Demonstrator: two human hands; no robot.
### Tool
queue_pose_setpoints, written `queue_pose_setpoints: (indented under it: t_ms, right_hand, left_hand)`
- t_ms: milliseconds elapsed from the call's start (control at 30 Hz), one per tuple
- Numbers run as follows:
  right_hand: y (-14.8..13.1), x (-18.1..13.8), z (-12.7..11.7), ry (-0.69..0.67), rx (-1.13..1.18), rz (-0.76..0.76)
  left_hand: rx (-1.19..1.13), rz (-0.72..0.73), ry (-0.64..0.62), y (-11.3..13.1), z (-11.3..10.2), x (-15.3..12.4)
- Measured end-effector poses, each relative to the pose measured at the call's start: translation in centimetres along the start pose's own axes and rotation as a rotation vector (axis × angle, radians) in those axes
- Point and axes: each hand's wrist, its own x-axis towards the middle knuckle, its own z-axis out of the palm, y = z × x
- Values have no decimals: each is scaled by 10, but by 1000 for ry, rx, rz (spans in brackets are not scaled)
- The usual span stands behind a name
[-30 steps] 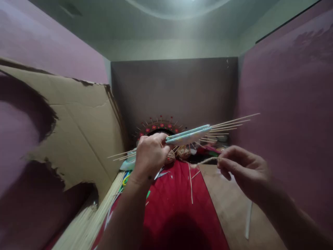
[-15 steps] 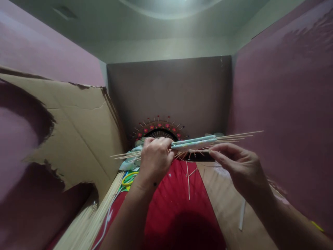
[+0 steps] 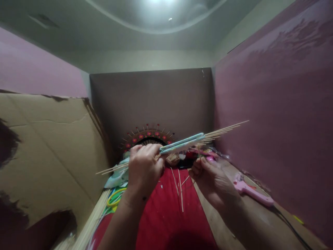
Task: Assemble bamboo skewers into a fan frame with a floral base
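Note:
My left hand [image 3: 144, 169] is closed on a flat light-blue disc piece [image 3: 182, 143] seen edge-on, with thin wooden sticks [image 3: 225, 128] fanning out of both sides. My right hand [image 3: 211, 178] sits just below the disc's right part, fingers curled and pinched at its underside; what they hold is too small to make out. Both hands are raised above a red cloth [image 3: 166, 211].
A stick-and-flower wheel [image 3: 148, 135] leans on the back wall. A pink glue gun [image 3: 251, 191] with its cord lies at the right on brown board. Torn cardboard [image 3: 49, 149] stands at the left, a bundle of sticks [image 3: 91, 222] below it. Loose sticks [image 3: 180, 189] lie on the cloth.
My right hand has dropped from the disc's right edge to below it and drawn closer to my left. The view has shifted, bringing the glue gun into sight.

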Motion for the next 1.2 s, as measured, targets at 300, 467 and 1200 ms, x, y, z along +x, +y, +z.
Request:
queue_pose_setpoints:
  t_ms: [300,467,1200]
  right_hand:
    - [9,4,8,-35,179,190]
    - [7,7,9,-140,198,192]
    - [10,6,-9,-121,91,135]
  left_hand:
    - [-108,-24,101,-3,15,0]
    - [-75,21,86,1,19,-2]
    - [-83,-18,35,0,36,-6]
